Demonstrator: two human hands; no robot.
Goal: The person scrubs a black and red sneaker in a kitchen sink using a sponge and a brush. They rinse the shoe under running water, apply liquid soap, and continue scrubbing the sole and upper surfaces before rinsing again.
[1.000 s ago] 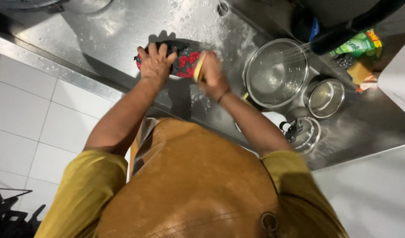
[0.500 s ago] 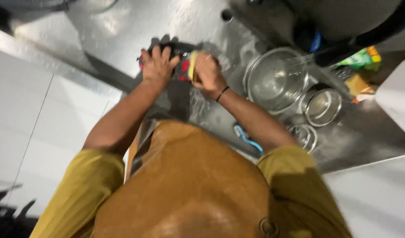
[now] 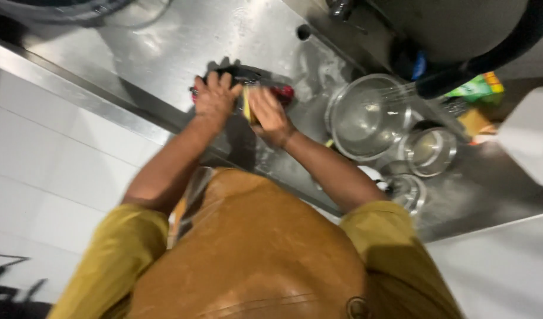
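Left hand (image 3: 214, 99): fingers spread and pressed down on the dark, red-trimmed object (image 3: 248, 80), pinning it to the wet steel sink floor (image 3: 165, 41).
Right hand (image 3: 268, 113): fingers clenched around a yellow sponge (image 3: 247, 105), held against the dark object's near edge.
Dark object: lies in the basin, partly hidden under both hands.
Nearby: large round steel bowl (image 3: 366, 118) and two small steel cups (image 3: 428, 152) stand to the right, well apart from the hands.
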